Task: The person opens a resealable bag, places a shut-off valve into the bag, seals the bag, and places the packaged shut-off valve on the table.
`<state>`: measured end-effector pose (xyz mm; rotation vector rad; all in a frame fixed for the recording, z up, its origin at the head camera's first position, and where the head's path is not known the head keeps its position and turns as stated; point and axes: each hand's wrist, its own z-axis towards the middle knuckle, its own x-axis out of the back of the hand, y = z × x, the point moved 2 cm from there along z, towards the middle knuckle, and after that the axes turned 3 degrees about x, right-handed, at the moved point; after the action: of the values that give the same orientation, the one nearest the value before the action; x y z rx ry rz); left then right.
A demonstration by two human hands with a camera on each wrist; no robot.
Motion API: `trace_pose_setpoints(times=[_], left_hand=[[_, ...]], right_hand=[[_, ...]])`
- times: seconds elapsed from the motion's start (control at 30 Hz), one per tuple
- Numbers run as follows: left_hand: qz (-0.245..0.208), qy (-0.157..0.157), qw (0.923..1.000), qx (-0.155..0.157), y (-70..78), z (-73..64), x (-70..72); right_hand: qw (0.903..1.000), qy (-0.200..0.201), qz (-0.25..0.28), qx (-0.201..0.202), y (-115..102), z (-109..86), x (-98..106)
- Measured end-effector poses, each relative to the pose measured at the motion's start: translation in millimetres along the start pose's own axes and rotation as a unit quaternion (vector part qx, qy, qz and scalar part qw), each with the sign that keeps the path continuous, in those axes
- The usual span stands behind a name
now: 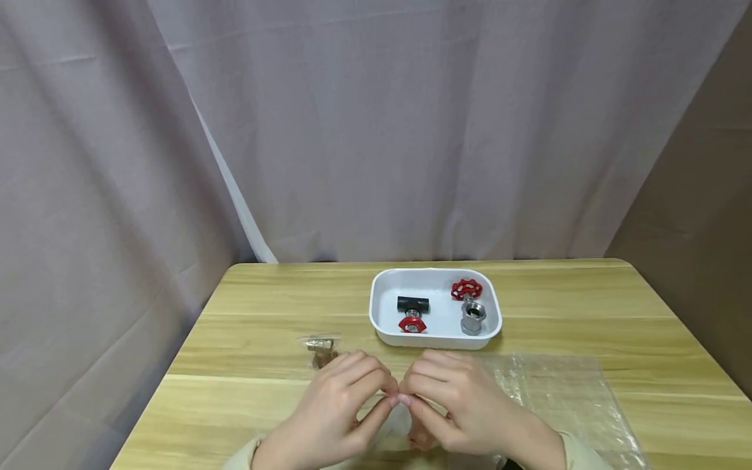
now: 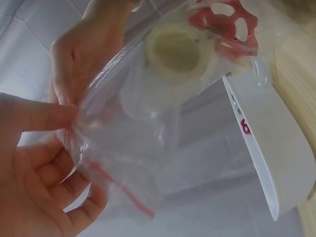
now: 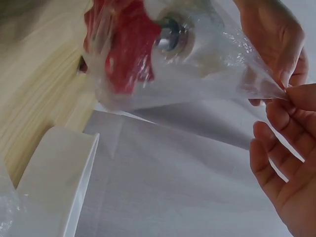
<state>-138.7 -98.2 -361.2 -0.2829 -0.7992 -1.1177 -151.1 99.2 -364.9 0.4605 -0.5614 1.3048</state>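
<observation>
Wears a pale cream-green left sleeve [image 1: 239, 456] at near left and a matching right sleeve [image 1: 583, 455] at near right, each ending in a rounded cuff [image 1: 566, 446] just behind the wrist. Has a bare left hand [image 1: 335, 408] and a bare right hand [image 1: 461, 405], with slim fingers [image 1: 371, 382] rounded at the tips. Shows a small pale edge [image 2: 138, 5] at the right wrist, too cropped to tell cuff from band.

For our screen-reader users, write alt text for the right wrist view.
The left hand and right hand pinch a clear plastic bag; inside is a red handwheel on a metal stem. A white tray sits at the picture's lower left.
</observation>
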Motion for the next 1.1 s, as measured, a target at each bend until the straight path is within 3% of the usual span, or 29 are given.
trace_pose_setpoints(times=[0.23, 0.57, 1.0, 1.1], left_hand=[[-0.005, 0.028, 0.9995, -0.014, 4.6, 2.7, 0.9], [-0.011, 0.031, 0.9993, -0.02, 3.4, 1.1, 5.6], [0.066, 0.042, 0.9968, -0.016, 1.7, -12.8, 9.7], [0.087, 0.03, 0.9957, -0.009, 1.9, -14.4, 10.9]], right_hand=[[0.9988, 0.036, -0.017, 0.029, -2, 5.6, 4], [0.9963, 0.069, -0.019, 0.047, 0, 14.0, 16], [0.9919, 0.103, -0.022, 0.071, 4, 19.2, 27], [0.9917, 0.104, -0.025, 0.072, 4, 20.8, 29]])
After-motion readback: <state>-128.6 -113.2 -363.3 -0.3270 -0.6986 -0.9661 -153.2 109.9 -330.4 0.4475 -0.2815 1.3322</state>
